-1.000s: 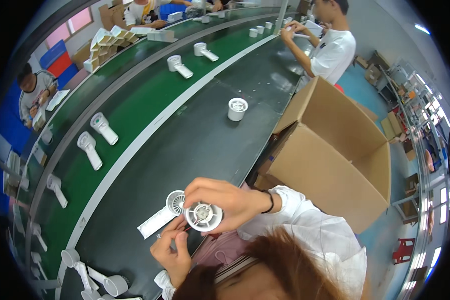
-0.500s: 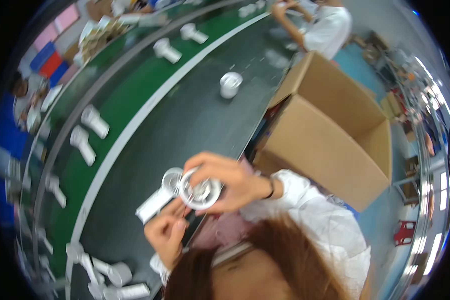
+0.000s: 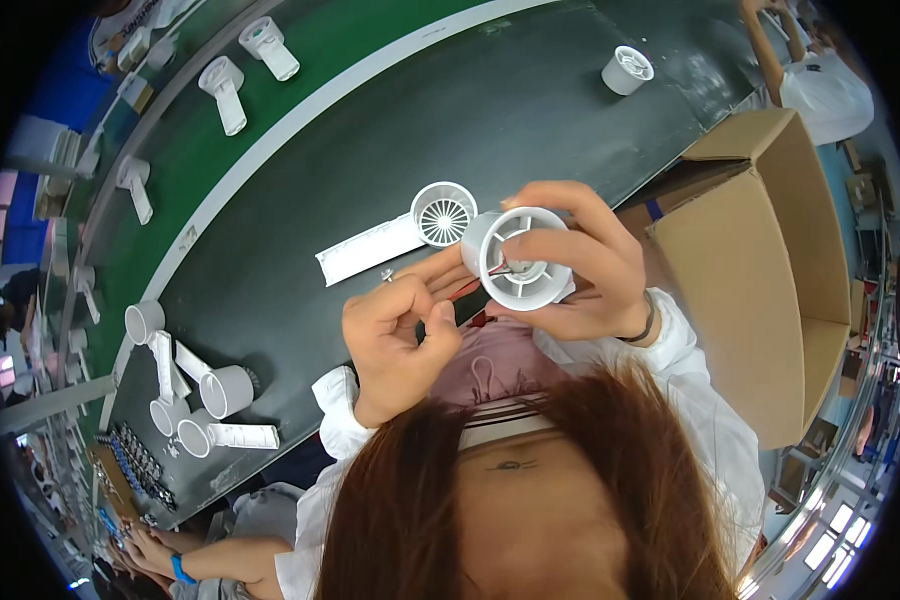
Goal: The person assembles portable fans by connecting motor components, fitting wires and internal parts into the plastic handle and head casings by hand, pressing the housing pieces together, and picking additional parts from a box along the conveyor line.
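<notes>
My right hand [image 3: 595, 262] is closed around a white round fan housing [image 3: 477, 245] with spokes inside, its open end toward me. The right index finger reaches into it, over the hub. Thin red and black wires [image 3: 466, 289] come out of this housing, and my left hand [image 3: 400, 325] pinches them between thumb and fingers. Just beyond both hands, a white handheld fan shell [image 3: 372, 250] lies on the dark table [image 3: 330, 180], its grille end toward the held housing. The left fingertips touch or nearly touch the housing; I cannot tell which.
Several white fan shells [image 3: 227, 390] lie at the left; others ride the green conveyor [image 3: 185, 150]. A white round housing [image 3: 627, 70] stands far right on the table. An open cardboard box [image 3: 730, 270] is at my right. A co-worker's hand [image 3: 150, 550] is near small metal parts [image 3: 140, 465] lower left.
My view has turned, so the hands and table things sit elsewhere in the picture. The right hand still holds the housing; the wires at my left fingers now show clearly.
</notes>
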